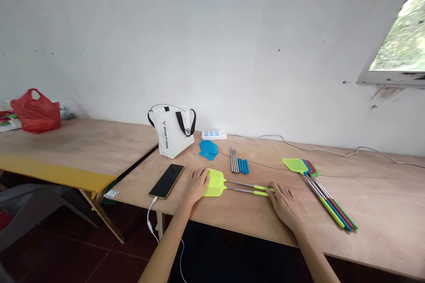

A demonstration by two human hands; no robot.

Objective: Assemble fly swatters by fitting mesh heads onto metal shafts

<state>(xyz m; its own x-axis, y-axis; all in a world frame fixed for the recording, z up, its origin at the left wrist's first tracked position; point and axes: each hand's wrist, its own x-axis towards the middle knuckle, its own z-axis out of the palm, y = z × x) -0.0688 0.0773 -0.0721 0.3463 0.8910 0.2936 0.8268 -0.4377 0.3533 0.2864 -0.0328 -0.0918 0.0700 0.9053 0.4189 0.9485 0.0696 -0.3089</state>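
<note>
Two yellow-green fly swatters (215, 182) lie side by side on the wooden table (365, 199), heads to the left, metal shafts running right to green handles (260, 190). My left hand (196, 184) rests on the table with its fingers flat against the left edge of the swatter heads. My right hand (284, 203) lies flat with fingers stretched out, its fingertips touching the handle ends. Neither hand grips anything.
A black phone (166, 180) on a white cable lies left of my left hand. Behind are a white tote bag (172, 135), blue swatter heads (209, 149), loose shafts with blue handles (239, 164), a power strip (214, 135), and several assembled swatters (318, 188) at right. A red bag (36, 112) sits on the left table.
</note>
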